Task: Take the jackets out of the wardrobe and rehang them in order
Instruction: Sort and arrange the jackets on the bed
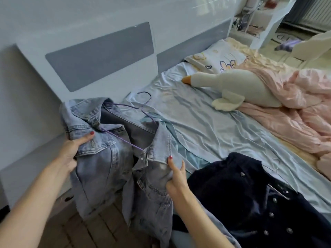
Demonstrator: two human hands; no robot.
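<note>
Bedding fills most of what we see: a bed [223,126] under a wrinkled blue sheet, a pink quilt [295,104] bunched along its far side, and a white toy goose [232,85] lying by a printed pillow [220,58]. We hold a pale denim jacket [107,167] open over the near corner of the bed, its lower part hanging down toward the wooden floor [89,233]. Beside it, on the sheet, a dark navy jacket [250,203] with metal buttons lies spread flat. A purple wire hanger [125,140] sits inside the denim jacket, its hook poking out above the collar. Our left hand [71,153] grips the jacket's left front below the collar, thumb on top, fingers curled underneath. Our right hand [176,178] pinches the other front panel between thumb and fingers.
</note>
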